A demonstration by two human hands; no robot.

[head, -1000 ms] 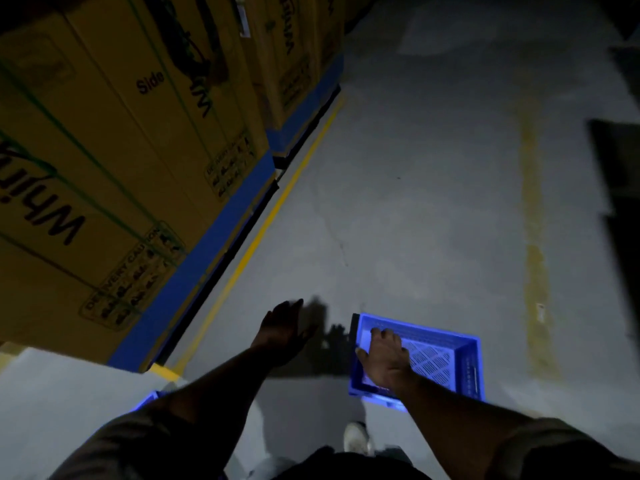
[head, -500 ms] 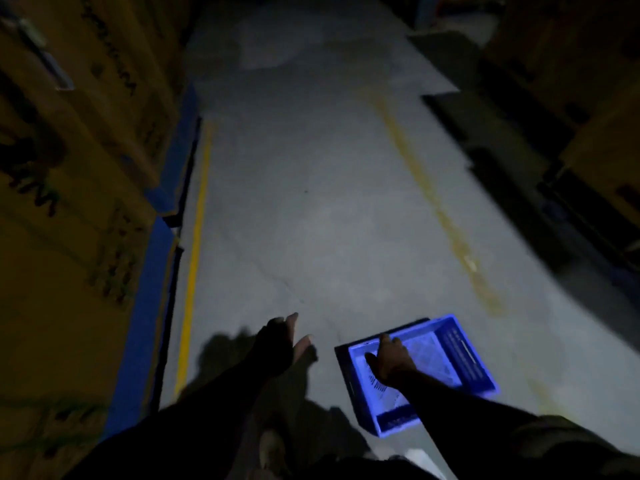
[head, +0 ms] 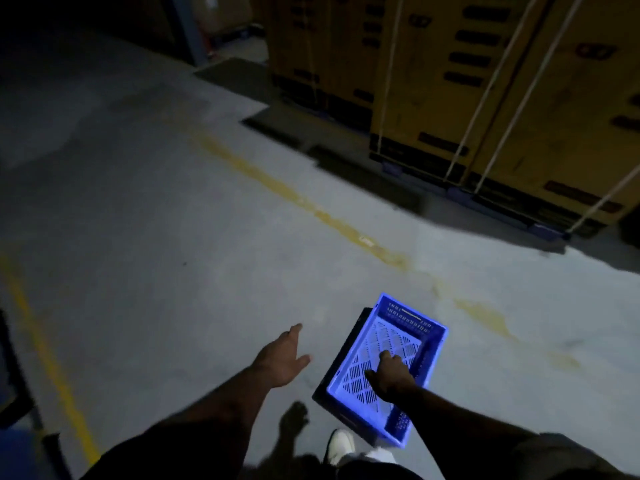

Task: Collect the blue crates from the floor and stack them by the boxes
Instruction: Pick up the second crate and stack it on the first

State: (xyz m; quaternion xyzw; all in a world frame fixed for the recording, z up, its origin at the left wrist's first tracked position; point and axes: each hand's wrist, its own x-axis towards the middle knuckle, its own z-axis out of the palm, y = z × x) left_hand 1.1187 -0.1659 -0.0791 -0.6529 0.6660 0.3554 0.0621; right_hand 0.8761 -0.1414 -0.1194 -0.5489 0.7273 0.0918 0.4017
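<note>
A blue slotted crate [head: 401, 320] hangs low at the lower middle, tilted over the grey floor. My right hand [head: 391, 374] reaches into it from the right and grips it, though the exact hold is hard to make out in the dim light. Left of the crate, my left hand [head: 282, 358] is held out with straight fingers and holds nothing. Tall strapped cardboard boxes [head: 519, 98] stand on pallets at the upper right.
A worn yellow line [head: 311, 209] runs diagonally across the concrete floor, and another yellow line [head: 45, 344] runs along the left. A dark pallet edge [head: 346, 164] juts out below the boxes. My white shoe [head: 341, 445] shows at the bottom. The far end is dark.
My view has swung to the right: the boxes on the left have left the picture and the strapped boxes on the right have come in. The crate has turned in my right hand.
</note>
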